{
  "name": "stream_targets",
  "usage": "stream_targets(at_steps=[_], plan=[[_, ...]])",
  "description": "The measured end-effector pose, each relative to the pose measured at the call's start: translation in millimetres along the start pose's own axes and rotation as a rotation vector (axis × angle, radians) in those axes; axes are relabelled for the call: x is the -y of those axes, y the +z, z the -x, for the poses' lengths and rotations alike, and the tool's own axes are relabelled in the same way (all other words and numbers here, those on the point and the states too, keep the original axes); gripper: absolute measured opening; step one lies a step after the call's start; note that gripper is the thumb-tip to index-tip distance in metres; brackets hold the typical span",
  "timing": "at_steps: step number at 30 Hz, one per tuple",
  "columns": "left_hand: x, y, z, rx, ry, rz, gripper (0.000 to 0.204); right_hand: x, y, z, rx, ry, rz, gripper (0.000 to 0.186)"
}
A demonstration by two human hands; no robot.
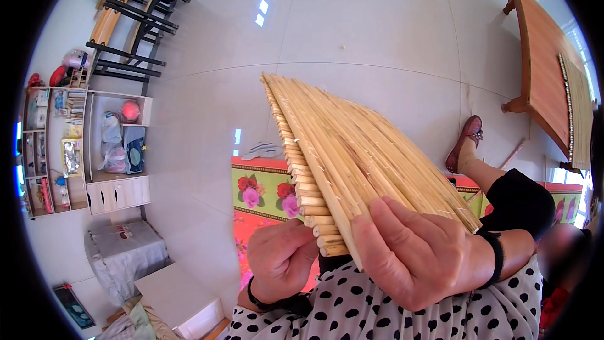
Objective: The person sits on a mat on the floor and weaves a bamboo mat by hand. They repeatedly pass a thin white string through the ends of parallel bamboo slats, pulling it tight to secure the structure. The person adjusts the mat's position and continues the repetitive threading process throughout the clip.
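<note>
A mat of pale yellow plant stalks (352, 145), laid side by side and stitched with light thread, slants up and away from my lap. My right hand (415, 249) grips its near end, with the fingers bent over the outermost stalks. At the cut stalk ends on the left edge, my left hand (281, 257) is closed, its fingertips touching or just behind the edge. The mat partly hides those fingertips, so I cannot see what they pinch. Dark bands circle both wrists.
A flowered red and green cloth (261, 192) lies beneath the mat. At the right are a person's brown shoe (470, 138) and a wooden table (541, 56) bearing another stalk mat (577, 110). Shelves (88, 145), a covered box (126, 252) and black-framed furniture (135, 25) stand left.
</note>
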State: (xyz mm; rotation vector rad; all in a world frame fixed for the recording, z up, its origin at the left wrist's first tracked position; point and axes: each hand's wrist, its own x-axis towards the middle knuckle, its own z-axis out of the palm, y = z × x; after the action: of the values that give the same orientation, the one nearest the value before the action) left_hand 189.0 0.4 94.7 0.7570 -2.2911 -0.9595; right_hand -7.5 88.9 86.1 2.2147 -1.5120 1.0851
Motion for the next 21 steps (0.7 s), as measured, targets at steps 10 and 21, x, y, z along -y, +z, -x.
stream_targets(at_steps=[10, 21], plan=[[-1.3, -0.7, -2.7, 0.033, -0.026, -0.059, 0.011, -1.6, 0.9, 1.5, -0.028, 0.02, 0.009, 0.022], [-14.9, 4.8, 6.5, -0.071, -0.475, 0.348, 0.003, 3.4, 0.4, -7.9, 0.019, 0.115, -0.055, 0.025]])
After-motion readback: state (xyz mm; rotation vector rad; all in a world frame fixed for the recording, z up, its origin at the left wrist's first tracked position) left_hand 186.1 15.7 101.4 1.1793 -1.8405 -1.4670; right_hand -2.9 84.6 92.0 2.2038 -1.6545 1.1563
